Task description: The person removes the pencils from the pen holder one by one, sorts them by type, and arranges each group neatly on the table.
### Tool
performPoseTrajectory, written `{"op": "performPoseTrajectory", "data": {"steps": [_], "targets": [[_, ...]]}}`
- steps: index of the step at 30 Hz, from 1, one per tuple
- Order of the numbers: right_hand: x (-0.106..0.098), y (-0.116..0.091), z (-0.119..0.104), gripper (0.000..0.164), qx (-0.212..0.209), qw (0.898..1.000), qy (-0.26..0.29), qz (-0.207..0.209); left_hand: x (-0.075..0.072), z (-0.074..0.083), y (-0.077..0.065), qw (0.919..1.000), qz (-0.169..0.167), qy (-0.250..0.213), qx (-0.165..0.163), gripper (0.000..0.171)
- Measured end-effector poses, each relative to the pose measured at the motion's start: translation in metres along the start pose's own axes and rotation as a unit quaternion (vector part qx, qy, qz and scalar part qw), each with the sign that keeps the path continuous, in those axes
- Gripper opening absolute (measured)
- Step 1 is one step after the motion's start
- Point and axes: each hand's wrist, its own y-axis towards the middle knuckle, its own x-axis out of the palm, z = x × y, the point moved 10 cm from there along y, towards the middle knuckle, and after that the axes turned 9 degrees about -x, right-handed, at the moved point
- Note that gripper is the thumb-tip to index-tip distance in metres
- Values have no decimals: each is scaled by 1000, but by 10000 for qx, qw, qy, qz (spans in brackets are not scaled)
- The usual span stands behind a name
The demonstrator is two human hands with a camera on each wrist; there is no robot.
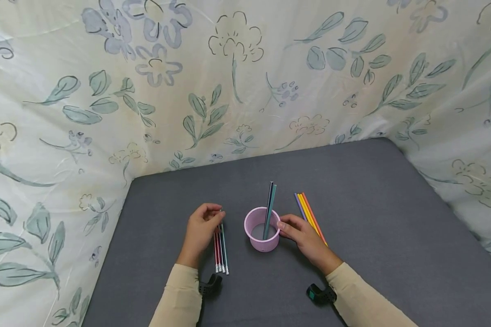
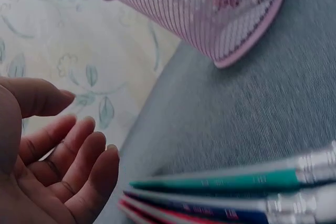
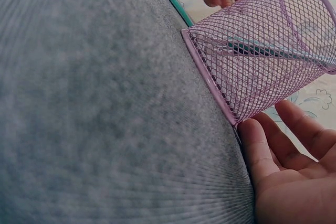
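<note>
My left hand hovers over a row of pencils in red, dark blue and teal, whose silver ends point toward me. In the left wrist view its fingers curve loosely, with the thumb apart and nothing between them. To the right stands a pink mesh cup, upright on the table. Inside lean a dark pencil and a teal pencil. My right hand touches the cup's right side near the rim. From the right wrist view, its fingers rest against the outer mesh.
Purple, yellow and orange pencils lie just beyond my right hand. A dark grey cloth covers the table. Floral curtains hang behind it and along both sides. A dark band is around my right wrist.
</note>
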Motion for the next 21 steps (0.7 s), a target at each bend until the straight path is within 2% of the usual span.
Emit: {"op": "performPoseTrajectory", "data": {"steps": [5, 9, 21], "targets": [[0, 0, 0, 40, -48, 10000, 16, 18, 11, 13, -1, 9993, -292, -154, 187, 26], [0, 0, 1, 40, -89, 10000, 28, 32, 20, 24, -2, 9982, -435, -98, 396, 26], [0, 0, 2, 40, -137, 9999, -10, 35, 42, 50, -4, 9943, -659, 43, 839, 21]]}}
